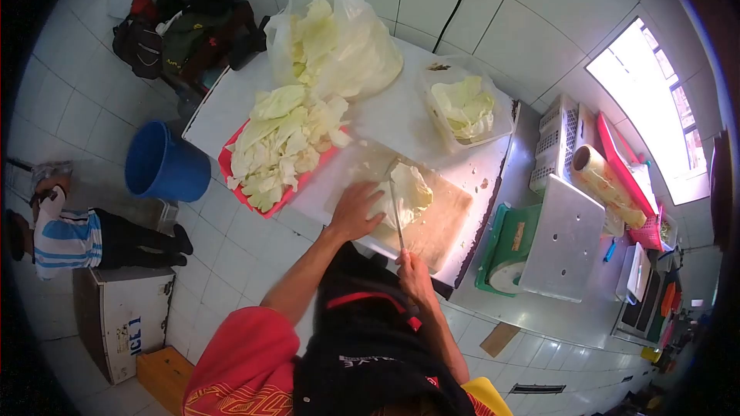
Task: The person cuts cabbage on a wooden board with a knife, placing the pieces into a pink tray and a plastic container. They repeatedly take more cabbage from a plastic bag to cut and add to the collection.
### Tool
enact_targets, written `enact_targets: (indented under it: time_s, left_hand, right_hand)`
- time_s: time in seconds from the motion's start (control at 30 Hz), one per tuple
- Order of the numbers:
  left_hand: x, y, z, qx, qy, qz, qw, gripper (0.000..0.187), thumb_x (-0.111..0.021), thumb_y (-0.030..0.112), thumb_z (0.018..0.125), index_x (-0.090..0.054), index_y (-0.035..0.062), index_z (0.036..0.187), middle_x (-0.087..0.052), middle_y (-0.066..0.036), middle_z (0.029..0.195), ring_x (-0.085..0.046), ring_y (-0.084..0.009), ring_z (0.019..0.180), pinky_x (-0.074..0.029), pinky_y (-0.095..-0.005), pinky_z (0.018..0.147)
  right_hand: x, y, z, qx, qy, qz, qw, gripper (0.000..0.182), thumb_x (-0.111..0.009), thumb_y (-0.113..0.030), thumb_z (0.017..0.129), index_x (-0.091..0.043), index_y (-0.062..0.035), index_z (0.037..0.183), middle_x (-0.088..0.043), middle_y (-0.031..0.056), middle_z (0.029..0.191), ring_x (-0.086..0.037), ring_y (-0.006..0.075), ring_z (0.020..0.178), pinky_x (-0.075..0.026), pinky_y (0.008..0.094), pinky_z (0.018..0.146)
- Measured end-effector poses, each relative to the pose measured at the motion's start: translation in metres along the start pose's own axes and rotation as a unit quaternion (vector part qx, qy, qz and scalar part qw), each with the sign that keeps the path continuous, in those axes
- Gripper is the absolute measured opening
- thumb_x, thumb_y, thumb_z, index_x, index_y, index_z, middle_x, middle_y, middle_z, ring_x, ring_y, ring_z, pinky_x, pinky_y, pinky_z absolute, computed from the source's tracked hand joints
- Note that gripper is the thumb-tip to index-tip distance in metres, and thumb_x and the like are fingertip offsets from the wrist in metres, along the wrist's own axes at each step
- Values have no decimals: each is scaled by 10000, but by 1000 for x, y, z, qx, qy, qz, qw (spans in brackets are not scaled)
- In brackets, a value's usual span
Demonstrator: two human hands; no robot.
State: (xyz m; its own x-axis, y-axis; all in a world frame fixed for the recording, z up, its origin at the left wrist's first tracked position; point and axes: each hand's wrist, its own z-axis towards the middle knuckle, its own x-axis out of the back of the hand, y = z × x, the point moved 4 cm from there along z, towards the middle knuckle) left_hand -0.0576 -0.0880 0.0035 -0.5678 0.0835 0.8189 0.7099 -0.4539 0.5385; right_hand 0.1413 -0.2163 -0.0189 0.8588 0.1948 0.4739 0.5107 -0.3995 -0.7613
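On a wooden cutting board (pixel 451 204) lies a pale green piece of cabbage (pixel 414 191). My left hand (pixel 357 212) grips its left side, thumb and fingers against the leaves. My right hand (pixel 416 276) is closed round the handle of a kitchen knife (pixel 397 212). The blade points away from me and lies across the cabbage, close to my left fingers; how deep its edge sits cannot be seen. Left of the board, a red basket (pixel 228 163) is heaped with loose cabbage leaves (pixel 281 142).
A clear plastic bag (pixel 370 54) of cabbage and a white tub (pixel 497 127) with leaves stand at the back. At right are a green scale (pixel 505 258) and a plastic-wrap roll (pixel 597 173). A blue bucket (pixel 166 162) and another person (pixel 69 235) are left.
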Motion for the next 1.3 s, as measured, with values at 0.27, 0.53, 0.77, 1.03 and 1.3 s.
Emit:
enact_targets:
  time_s: [0.27, 0.53, 0.77, 1.03, 1.3]
  left_hand:
    - [0, -19, -3, 36, 84, -40, 995, 592, -756, 264, 821, -585, 15, 1331, -553, -171, 1389, -473, -375, 1339, -375, -466, 1133]
    - [-1, -18, -5, 33, 74, -34, 996, 591, -753, 244, 811, -589, 29, 1336, -546, -166, 1401, -455, -370, 1357, -379, -458, 1136]
    - [3, -11, -2, 42, 50, -25, 998, 588, -728, 255, 819, -596, 69, 1360, -529, -163, 1419, -449, -373, 1357, -379, -456, 1137]
    - [-2, -13, -2, 50, 44, -3, 998, 588, -718, 258, 808, -601, 105, 1364, -519, -144, 1410, -444, -353, 1356, -374, -470, 1142]
    - [-2, -12, 0, 54, 46, 7, 997, 581, -715, 257, 802, -600, 89, 1346, -516, -155, 1418, -442, -356, 1356, -384, -472, 1133]
  right_hand:
    - [11, -29, 0, -55, 15, -159, 986, 488, -398, -434, 1069, -584, 16, 1096, -663, 356, 967, -617, 564, 949, -457, 625, 804]
    - [-3, 1, 11, -34, -22, 10, 999, 584, -351, -453, 1092, -634, 49, 998, -643, 245, 787, -640, 421, 771, -475, 509, 732]
    - [-5, -37, 3, -28, -12, -55, 998, 576, -337, -438, 1085, -618, 63, 1031, -633, 347, 956, -608, 516, 969, -454, 552, 856]
    - [-10, -43, 4, -42, 4, -72, 996, 542, -342, -421, 1084, -598, 57, 1064, -623, 397, 1007, -572, 586, 1022, -429, 617, 865]
    - [-19, -41, 11, -29, -7, -88, 996, 496, -361, -405, 1097, -564, 43, 1039, -626, 367, 958, -595, 557, 974, -445, 588, 807]
